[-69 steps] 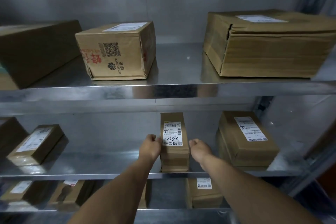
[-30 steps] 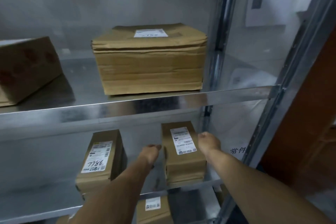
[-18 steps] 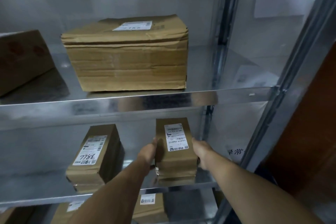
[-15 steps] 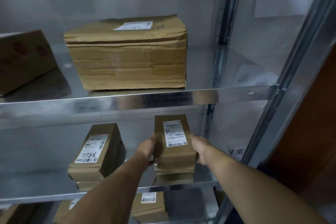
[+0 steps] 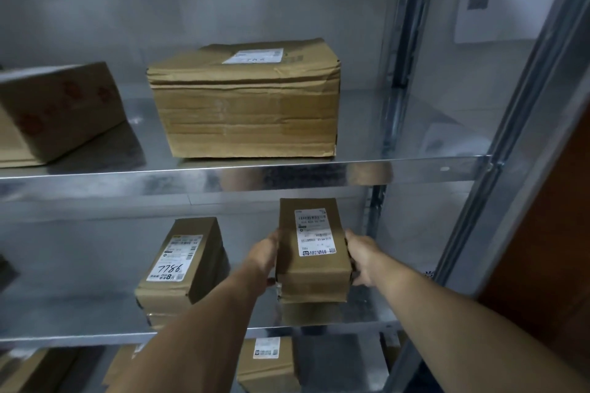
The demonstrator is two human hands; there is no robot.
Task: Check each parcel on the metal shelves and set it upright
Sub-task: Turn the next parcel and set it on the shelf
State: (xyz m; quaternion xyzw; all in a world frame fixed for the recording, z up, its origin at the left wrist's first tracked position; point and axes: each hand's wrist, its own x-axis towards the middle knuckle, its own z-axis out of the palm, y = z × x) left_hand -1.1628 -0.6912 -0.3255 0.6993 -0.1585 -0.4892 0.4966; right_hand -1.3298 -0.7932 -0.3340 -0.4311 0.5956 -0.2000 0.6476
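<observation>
1. Both hands clasp one small brown parcel. The left hand curls round its left side and the right hand round its right side, fingers wrapped over the edges.
2. This held parcel stands on end with its white label facing the viewer, on the middle metal shelf near the front edge. Whether its base touches the metal cannot be told.
3. Left of the held parcel, across an open gap, a second upright parcel bears the handwritten number 7786.
4. Right of the held parcel is a strip of bare shelf, then the rack's corner post.
5. Above the held parcel runs the front edge of the upper shelf, with a little headroom between.
6. Directly above the held parcel, on that shelf, sits one large crumpled carton. Up and far left sits one carton with red print.
7. Below the held parcel, on the next shelf down, one labelled parcel shows clearly. Shapes further left are blurred.
8. Counted: two hands, two parcels on the middle shelf, two cartons above.
</observation>
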